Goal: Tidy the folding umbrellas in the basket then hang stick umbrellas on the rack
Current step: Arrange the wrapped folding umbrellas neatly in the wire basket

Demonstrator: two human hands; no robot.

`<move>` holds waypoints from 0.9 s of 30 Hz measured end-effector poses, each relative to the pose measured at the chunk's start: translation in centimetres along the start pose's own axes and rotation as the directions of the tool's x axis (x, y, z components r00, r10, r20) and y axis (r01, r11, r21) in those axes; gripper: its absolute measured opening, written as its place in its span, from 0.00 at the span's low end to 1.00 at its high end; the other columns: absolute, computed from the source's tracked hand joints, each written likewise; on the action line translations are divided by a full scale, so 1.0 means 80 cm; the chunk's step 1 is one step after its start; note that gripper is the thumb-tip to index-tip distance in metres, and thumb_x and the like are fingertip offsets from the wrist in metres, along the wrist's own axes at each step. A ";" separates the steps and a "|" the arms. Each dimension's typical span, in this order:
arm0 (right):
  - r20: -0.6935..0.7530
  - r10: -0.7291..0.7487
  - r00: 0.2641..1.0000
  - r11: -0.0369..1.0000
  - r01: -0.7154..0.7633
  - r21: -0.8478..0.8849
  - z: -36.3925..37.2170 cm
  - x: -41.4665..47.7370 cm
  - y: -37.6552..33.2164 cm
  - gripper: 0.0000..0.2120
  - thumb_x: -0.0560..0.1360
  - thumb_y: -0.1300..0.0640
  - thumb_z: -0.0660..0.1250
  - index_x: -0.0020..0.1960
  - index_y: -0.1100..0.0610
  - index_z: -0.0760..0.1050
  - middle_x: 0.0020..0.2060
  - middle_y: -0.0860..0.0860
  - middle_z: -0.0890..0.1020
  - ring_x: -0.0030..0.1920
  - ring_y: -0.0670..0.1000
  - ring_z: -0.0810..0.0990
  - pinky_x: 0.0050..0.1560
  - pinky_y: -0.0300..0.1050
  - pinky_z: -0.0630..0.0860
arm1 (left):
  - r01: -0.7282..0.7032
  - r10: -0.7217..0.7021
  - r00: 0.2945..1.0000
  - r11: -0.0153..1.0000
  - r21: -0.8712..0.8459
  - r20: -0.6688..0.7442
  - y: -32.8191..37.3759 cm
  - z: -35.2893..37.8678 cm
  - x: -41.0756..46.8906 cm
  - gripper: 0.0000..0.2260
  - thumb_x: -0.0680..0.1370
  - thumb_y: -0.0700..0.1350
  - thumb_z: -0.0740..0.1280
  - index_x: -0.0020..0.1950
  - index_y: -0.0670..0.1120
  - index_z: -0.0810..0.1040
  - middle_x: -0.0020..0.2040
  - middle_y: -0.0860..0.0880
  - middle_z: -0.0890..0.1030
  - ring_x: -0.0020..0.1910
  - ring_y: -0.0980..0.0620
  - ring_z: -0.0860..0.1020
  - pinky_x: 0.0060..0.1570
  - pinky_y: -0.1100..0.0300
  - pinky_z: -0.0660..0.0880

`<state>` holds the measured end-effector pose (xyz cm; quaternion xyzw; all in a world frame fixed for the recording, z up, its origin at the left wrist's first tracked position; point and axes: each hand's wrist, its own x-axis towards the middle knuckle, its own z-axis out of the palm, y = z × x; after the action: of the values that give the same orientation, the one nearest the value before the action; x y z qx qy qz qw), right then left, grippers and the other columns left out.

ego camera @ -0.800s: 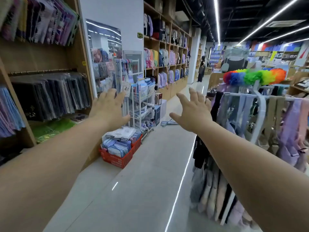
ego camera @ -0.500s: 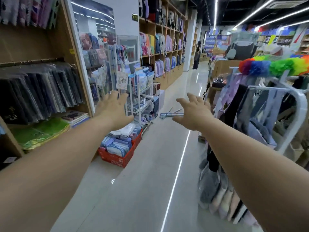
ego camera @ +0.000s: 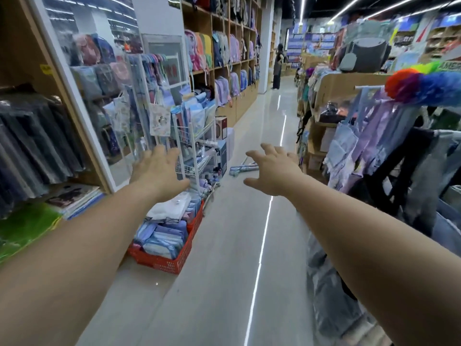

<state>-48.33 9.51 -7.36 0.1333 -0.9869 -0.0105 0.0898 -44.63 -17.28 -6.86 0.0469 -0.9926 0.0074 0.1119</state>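
With left hand [ego camera: 159, 171] and right hand [ego camera: 272, 171] held out spread and empty, seemingly ready for umbrellas [ego camera: 243, 168] lying on the floor [ego camera: 237, 233] near the rack [ego camera: 197, 146].

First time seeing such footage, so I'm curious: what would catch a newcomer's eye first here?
Two bare open hands, left grip and right grip, stretch forward mid-frame. Low on the left a red plastic basket holds folded blue packs; beyond the hands pale blue stick umbrellas lie on the grey floor.
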 end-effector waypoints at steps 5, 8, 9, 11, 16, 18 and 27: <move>0.017 -0.023 1.000 1.000 0.022 0.019 0.034 0.130 0.054 0.39 0.73 0.29 0.61 0.79 0.42 0.55 0.79 0.54 0.59 0.76 0.61 0.60 0.71 0.64 0.63 | 0.016 -0.016 1.000 1.000 0.005 0.023 0.027 0.043 0.132 0.38 0.73 0.67 0.67 0.77 0.53 0.60 0.75 0.44 0.64 0.72 0.40 0.65 0.68 0.41 0.68; 0.034 -0.059 0.998 0.998 0.060 -0.020 0.052 0.207 0.086 0.39 0.73 0.30 0.62 0.79 0.42 0.54 0.79 0.54 0.59 0.76 0.60 0.61 0.70 0.63 0.63 | -0.001 -0.001 0.999 0.999 0.039 0.039 0.042 0.060 0.212 0.36 0.73 0.66 0.67 0.76 0.53 0.61 0.74 0.44 0.65 0.71 0.40 0.66 0.67 0.41 0.68; 0.034 -0.067 0.997 0.997 0.069 -0.033 0.058 0.233 0.095 0.38 0.73 0.31 0.62 0.78 0.42 0.54 0.79 0.54 0.59 0.76 0.60 0.61 0.70 0.63 0.63 | -0.002 -0.001 0.999 0.999 0.050 0.042 0.048 0.066 0.238 0.36 0.73 0.65 0.67 0.76 0.53 0.62 0.74 0.44 0.65 0.71 0.40 0.66 0.67 0.41 0.67; 0.034 -0.069 0.997 0.997 0.070 -0.034 0.070 0.283 0.111 0.38 0.74 0.31 0.62 0.78 0.42 0.54 0.79 0.54 0.59 0.76 0.61 0.61 0.71 0.64 0.63 | -0.004 0.001 0.999 0.999 0.050 0.050 0.058 0.082 0.289 0.35 0.74 0.65 0.67 0.76 0.53 0.62 0.73 0.44 0.65 0.71 0.40 0.66 0.67 0.42 0.67; 0.086 -0.058 0.995 0.998 0.058 -0.006 0.122 0.407 0.141 0.38 0.75 0.32 0.62 0.79 0.43 0.54 0.79 0.54 0.58 0.76 0.61 0.61 0.72 0.63 0.63 | -0.034 0.032 0.993 0.999 0.013 0.112 0.069 0.155 0.425 0.36 0.73 0.65 0.67 0.76 0.54 0.61 0.74 0.45 0.65 0.71 0.41 0.66 0.67 0.41 0.68; 0.096 -0.046 0.994 0.999 0.047 -0.011 0.147 0.462 0.150 0.38 0.75 0.32 0.62 0.79 0.43 0.55 0.79 0.55 0.60 0.76 0.61 0.63 0.71 0.62 0.64 | -0.035 0.035 0.991 0.999 -0.004 0.130 0.067 0.185 0.483 0.36 0.72 0.66 0.67 0.76 0.54 0.61 0.72 0.46 0.66 0.70 0.41 0.67 0.66 0.42 0.69; 0.219 0.035 0.975 0.999 -0.042 0.028 0.249 0.707 0.175 0.37 0.73 0.32 0.63 0.78 0.43 0.57 0.75 0.52 0.64 0.73 0.60 0.65 0.67 0.61 0.68 | -0.062 0.091 0.961 0.991 -0.116 0.262 0.075 0.300 0.746 0.36 0.74 0.66 0.67 0.77 0.52 0.61 0.74 0.43 0.65 0.72 0.39 0.65 0.67 0.42 0.68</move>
<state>-109.25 7.92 -16.48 0.1135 -0.9933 -0.0072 -0.0212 -108.48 -17.34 -16.97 0.0031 -0.9986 -0.0478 -0.0207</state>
